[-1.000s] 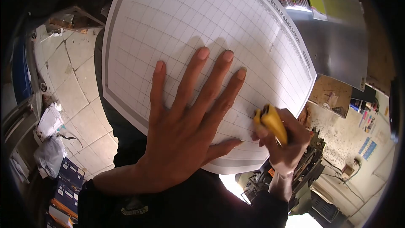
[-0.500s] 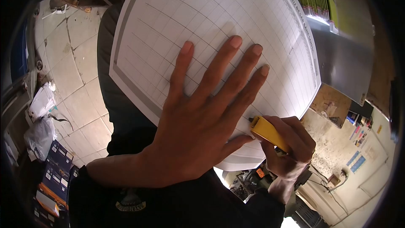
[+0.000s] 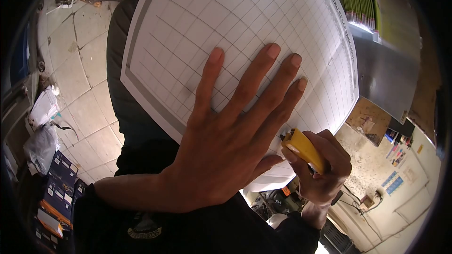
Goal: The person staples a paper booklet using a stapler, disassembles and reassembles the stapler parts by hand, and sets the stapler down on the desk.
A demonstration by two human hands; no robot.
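Note:
A large white sheet printed with a grid of ruled lines lies in front of me, with a grey border and printed lettering along its right side. My left hand lies flat on it, back up and fingers spread. Near my left thumb, my right hand grips a small yellow stapler. Its dark front end is at the sheet's lower edge. From here I cannot tell whether its jaws are around the paper.
Green-edged booklets stand in a stack at the upper right, beside a grey metal surface. Dark blue boxes and a plastic bag sit on the tiled floor at the left. Cables hang along the right wall.
My left hand has shifted slightly right over the sheet. The yellow stapler has turned a little in my right hand and stays close to the sheet's lower edge.

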